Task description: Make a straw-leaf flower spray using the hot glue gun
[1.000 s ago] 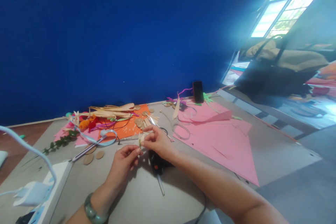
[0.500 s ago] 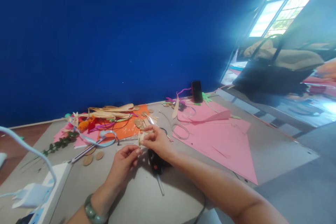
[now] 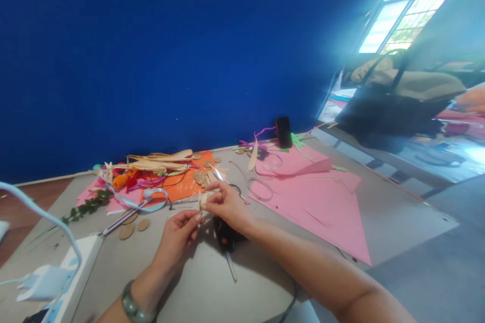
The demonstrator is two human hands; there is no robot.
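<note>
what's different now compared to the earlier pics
Very little: the whole scene has slid slightly left in the picture, as if the camera turned a touch to the right. Nothing has visibly been picked up or let go. The left hand and right hand still pinch the small pale piece; the black tool, phone and pink paper stayed put.

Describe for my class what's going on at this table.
A person's left hand and right hand pinch a small pale piece between them, too small to identify, above the table. A black tool lies partly hidden under the right hand. Scissors lie just beyond it, with pink paper to the right and orange paper to the left.
</note>
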